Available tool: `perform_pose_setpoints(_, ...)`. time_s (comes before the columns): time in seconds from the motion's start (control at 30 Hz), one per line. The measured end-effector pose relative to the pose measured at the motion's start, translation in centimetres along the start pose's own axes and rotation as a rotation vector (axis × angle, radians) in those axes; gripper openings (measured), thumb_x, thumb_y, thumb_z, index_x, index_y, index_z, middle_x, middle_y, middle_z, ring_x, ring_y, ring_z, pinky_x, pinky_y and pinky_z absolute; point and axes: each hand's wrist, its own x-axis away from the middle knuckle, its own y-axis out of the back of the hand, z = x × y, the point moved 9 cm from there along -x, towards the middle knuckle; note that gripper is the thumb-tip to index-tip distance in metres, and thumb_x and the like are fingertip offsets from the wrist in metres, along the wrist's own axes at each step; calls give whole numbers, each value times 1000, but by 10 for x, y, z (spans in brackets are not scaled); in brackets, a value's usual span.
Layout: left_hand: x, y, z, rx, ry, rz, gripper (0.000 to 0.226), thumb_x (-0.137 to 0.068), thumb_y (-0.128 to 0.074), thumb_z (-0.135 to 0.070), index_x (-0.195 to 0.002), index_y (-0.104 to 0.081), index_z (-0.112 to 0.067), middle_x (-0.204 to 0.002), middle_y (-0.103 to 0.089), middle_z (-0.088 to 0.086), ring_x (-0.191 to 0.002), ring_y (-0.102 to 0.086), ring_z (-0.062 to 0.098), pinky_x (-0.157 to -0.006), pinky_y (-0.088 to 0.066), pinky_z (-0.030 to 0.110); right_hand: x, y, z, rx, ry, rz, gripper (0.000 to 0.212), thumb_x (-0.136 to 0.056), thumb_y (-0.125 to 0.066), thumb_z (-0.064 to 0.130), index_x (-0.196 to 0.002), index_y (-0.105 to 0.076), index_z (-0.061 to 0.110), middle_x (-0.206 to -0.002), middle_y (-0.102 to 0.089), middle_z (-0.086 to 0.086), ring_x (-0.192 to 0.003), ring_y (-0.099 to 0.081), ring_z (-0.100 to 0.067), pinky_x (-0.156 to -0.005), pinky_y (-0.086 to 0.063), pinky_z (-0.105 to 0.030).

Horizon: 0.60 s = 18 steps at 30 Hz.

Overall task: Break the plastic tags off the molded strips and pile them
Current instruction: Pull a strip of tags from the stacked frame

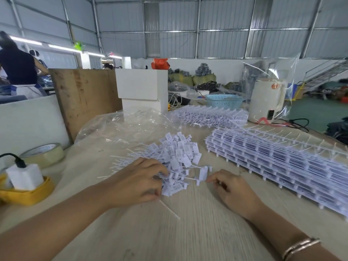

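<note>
Head view shows the left hand gripping a bunch of tags at the pile's near edge, while the right hand pinches one tag just right, its stem running left-right between them.

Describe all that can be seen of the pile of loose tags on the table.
The pile of tags is a loose heap of small white plastic tags, each a flat rectangular head with a thin tail, lying crossed in many directions. It rests on the pale wooden table, left of the stacked strips and before a clear bag. The left hand grips tags at its near edge.
</note>
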Motion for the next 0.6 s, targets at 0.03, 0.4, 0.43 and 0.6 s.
perform_pose_setpoints(0.03, -6, -1, -2, 13, 14, -23, 9, -76, -72, -41, -78, -67, -33, -112, -59, -12, -113, -47, 9, -92, -32, 26, 1, 0, 2, 5, 13, 2, 28, -85, -56, 2, -98, -70, 22, -79, -56, 19, -55, -51, -10, -58, -37, -16)
perform_pose_setpoints(0.4, -38, -17, 7, -81, 306, -194, 36, -52, -84, -20, -81, -64, -20, -103, -63, -1, -94, -60, 20, -79, -33, 29, 0, 0, 3, -56, -20, 30, 26, -87, -55, 4, -97, -70, 23, -88, -57, 26, -63, -55, -7, -67, -38, -15)
perform_pose_setpoints(0.43, -38, -18, 7, -65, 309, -200, 35, -54, -83, -17, -83, -63, -21, -105, -62, 0, -98, -57, 20, -80, -32, 29, 0, -1, 3, -54, -29, 40, 26, -87, -55, 5, -97, -70, 24, -88, -57, 24, -63, -54, -6, -69, -39, -18)
perform_pose_setpoints(0.6, -38, -20, -7, 21, 218, -177, 36, -64, -68, -17, -96, -55, -27, -121, -50, -4, -114, -38, 15, -90, -25, 27, 0, 1, 3, -32, -58, 43, 27, -88, -54, 5, -97, -69, 26, -89, -62, 11, -69, -52, -3, -80, -41, -29)
